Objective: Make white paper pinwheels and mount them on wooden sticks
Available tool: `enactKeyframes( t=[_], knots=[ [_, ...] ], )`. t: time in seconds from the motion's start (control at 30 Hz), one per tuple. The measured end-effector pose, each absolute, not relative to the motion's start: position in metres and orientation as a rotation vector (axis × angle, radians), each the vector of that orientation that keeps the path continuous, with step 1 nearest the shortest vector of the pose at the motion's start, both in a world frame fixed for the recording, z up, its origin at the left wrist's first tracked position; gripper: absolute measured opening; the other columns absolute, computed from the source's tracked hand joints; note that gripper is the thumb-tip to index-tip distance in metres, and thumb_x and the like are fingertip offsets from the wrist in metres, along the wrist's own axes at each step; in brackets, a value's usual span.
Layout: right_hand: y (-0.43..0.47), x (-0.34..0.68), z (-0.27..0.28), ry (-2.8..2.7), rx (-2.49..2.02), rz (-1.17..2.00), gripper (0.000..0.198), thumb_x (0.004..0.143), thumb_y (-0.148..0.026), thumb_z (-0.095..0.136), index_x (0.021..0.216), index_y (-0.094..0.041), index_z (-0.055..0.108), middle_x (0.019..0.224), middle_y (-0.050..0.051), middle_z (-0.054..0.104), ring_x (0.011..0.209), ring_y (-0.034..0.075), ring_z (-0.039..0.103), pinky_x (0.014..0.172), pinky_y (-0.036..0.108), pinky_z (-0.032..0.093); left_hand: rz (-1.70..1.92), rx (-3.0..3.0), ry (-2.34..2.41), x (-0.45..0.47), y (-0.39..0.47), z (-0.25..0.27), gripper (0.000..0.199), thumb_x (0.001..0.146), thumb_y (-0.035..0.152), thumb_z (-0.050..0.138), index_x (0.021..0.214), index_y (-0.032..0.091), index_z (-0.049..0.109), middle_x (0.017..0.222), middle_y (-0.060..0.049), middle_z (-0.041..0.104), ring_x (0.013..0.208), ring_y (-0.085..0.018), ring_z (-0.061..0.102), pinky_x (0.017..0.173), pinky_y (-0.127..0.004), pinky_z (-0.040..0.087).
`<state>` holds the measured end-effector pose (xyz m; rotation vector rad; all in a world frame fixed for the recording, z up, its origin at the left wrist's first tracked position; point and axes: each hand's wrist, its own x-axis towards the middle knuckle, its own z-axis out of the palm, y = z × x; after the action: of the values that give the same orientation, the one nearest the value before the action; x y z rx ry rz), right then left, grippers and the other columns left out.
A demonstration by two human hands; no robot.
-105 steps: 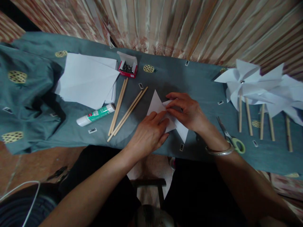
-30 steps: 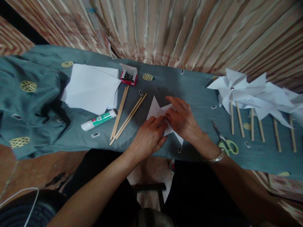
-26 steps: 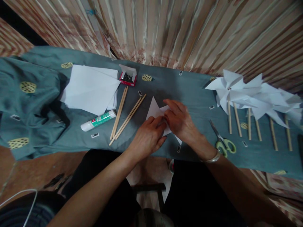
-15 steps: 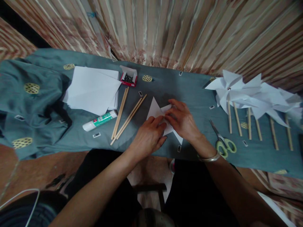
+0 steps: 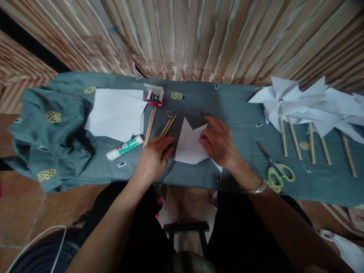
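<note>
A partly folded white paper pinwheel point(image 5: 191, 146) lies on the cloth in front of me, one pointed corner standing toward the back. My right hand point(image 5: 217, 140) pinches its centre between thumb and fingers, and covers part of the folds. Over the lower ends of the wooden sticks point(image 5: 168, 126) is my left hand point(image 5: 155, 155), off the paper, its thumb and fingers apart with nothing visible between them. Just left of that hand lies a white and green glue stick point(image 5: 125, 148).
A stack of white paper point(image 5: 116, 113) lies at left, beside a small red box point(image 5: 155, 96) of metal pins. Green-handled scissors point(image 5: 275, 168) rest to the right. Several finished pinwheels on sticks point(image 5: 280, 99) overlap at far right. Bunched cloth point(image 5: 65, 140) covers the left end.
My left hand has let go of the paper and moved left over the sticks. My right hand still holds the paper's centre. The view has shifted slightly.
</note>
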<state>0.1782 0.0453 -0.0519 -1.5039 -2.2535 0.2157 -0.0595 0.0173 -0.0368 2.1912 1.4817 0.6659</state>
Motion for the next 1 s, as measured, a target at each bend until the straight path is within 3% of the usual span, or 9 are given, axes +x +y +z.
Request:
enactKeyframes(
  t=[0.17,0.3,0.57,0.77,1.0],
  knots=[
    [0.046,0.179,-0.050,-2.273,-1.508,0.235,0.009,0.089,-0.017,0.058,0.083,-0.020,0.064,0.144,0.015,0.053,0.132,0.036,0.049,0.099,0.056,0.047,0.666,2.144,1.471,-0.055,0.011,-0.037,0.033,0.094,0.023,0.048,0.120,0.013,0.066,0.114,-0.013,0.070,0.105,-0.024,0.065,0.094,-0.037,0.053],
    [0.046,0.178,-0.048,-2.261,-1.535,0.263,0.008,0.089,-0.017,0.058,0.084,-0.021,0.064,0.145,0.013,0.052,0.132,0.035,0.048,0.100,0.056,0.046,0.660,2.091,1.417,-0.052,0.012,-0.034,0.037,0.093,0.016,0.043,0.123,0.013,0.065,0.105,-0.011,0.072,0.099,-0.022,0.067,0.090,-0.035,0.054],
    [0.046,0.177,-0.047,-2.260,-1.557,0.290,0.010,0.089,-0.018,0.057,0.084,-0.021,0.065,0.146,0.013,0.052,0.133,0.036,0.047,0.103,0.057,0.044,0.742,1.940,1.346,-0.056,0.013,-0.036,0.049,0.079,0.002,0.049,0.121,0.020,0.068,0.101,-0.006,0.072,0.095,-0.019,0.067,0.090,-0.033,0.055],
    [0.046,0.178,-0.045,-2.280,-1.557,0.327,0.009,0.089,-0.019,0.057,0.085,-0.020,0.066,0.146,0.015,0.051,0.134,0.036,0.046,0.103,0.056,0.044,0.763,1.970,1.283,-0.058,0.020,-0.037,0.027,0.083,0.011,0.058,0.098,0.022,0.078,0.100,-0.007,0.071,0.098,-0.021,0.065,0.090,-0.036,0.054],
    [0.046,0.178,-0.048,-2.250,-1.544,0.308,0.009,0.089,-0.018,0.057,0.085,-0.021,0.065,0.146,0.011,0.052,0.134,0.034,0.046,0.103,0.057,0.044,0.750,1.985,1.280,-0.057,0.028,-0.038,0.019,0.083,0.016,0.065,0.093,0.023,0.079,0.093,-0.006,0.071,0.091,-0.021,0.065,0.087,-0.037,0.054]
  ],
)
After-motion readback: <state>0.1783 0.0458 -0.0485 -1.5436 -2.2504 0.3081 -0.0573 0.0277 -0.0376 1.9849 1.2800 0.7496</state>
